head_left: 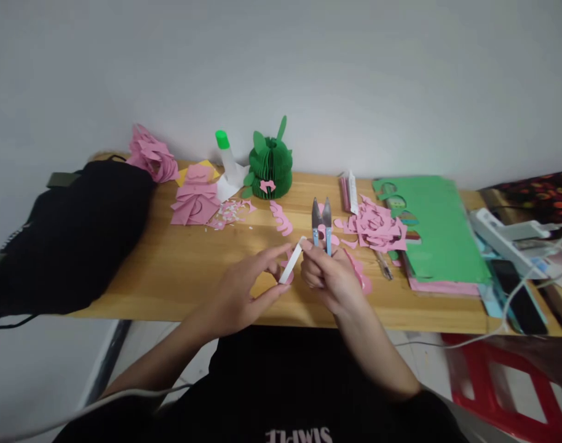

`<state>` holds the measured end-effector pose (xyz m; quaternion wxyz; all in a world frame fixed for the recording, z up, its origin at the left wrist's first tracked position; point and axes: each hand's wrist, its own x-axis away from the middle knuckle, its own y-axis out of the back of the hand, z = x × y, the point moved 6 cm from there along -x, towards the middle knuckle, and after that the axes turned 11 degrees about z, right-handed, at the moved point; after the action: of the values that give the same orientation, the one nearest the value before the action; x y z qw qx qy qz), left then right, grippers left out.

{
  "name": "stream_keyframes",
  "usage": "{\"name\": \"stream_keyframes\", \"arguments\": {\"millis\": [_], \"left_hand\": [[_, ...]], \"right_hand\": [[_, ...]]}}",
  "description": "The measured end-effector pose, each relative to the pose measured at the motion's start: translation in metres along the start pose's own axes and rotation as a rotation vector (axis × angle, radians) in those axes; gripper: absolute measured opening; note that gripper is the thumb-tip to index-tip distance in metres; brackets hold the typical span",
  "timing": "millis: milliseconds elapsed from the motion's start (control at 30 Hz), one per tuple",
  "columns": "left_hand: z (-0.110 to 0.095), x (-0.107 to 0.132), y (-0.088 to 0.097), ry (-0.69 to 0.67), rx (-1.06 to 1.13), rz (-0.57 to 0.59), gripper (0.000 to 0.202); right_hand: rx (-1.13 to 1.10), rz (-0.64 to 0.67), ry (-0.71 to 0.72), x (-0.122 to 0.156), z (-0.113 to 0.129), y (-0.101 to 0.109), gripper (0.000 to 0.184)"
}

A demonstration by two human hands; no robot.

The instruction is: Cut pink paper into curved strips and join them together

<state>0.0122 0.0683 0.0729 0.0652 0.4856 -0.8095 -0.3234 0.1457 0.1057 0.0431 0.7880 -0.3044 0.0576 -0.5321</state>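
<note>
My left hand (237, 289) holds a narrow white strip (291, 263) near its lower end, thumb below and fingers curled behind. A bit of pink paper shows by the thumb; whether it is attached to the strip cannot be told. My right hand (331, 274) is closed round thread snips (322, 224), their spread blades pointing away from me. Its thumb and forefinger also touch the strip's upper end. Pink cut-outs lie around the hands, among them a wavy pink piece (280, 218). Farther back stands a green honeycomb paper figure (270, 166) with a pink bow.
On the left are a black bag (78, 234), folded pink paper (195, 200), white scraps (230, 211) and a glue stick (226, 154). To the right lie pink offcuts (377, 224), a pen (383, 266), green sheets (447, 227), a power strip (506, 240) and a phone (518, 298).
</note>
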Motion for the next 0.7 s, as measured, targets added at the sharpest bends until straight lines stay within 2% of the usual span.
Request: {"name": "stream_keyframes", "arguments": {"millis": [167, 333, 400, 500, 600, 700], "left_hand": [[-0.009, -0.005, 0.002, -0.157, -0.186, -0.109, 0.044], [-0.009, -0.008, 0.002, -0.176, -0.145, -0.134, 0.043], [-0.009, -0.011, 0.002, -0.167, -0.028, -0.099, 0.043], [-0.005, -0.016, 0.002, -0.086, 0.294, -0.022, 0.036], [0.003, -0.020, 0.003, 0.021, 0.620, 0.002, 0.033], [0.010, -0.022, 0.004, 0.114, 0.807, 0.013, 0.038]], "right_hand": [[-0.025, -0.042, 0.058, -0.002, 0.013, 0.001, 0.048], [-0.039, -0.055, 0.062, -0.004, 0.016, 0.002, 0.055], [-0.032, -0.069, 0.046, -0.005, 0.015, 0.003, 0.057], [0.039, -0.070, -0.017, -0.008, 0.009, 0.005, 0.056], [0.234, -0.083, -0.052, -0.009, 0.008, 0.014, 0.052], [0.503, -0.115, 0.029, -0.002, 0.023, 0.028, 0.067]]}}
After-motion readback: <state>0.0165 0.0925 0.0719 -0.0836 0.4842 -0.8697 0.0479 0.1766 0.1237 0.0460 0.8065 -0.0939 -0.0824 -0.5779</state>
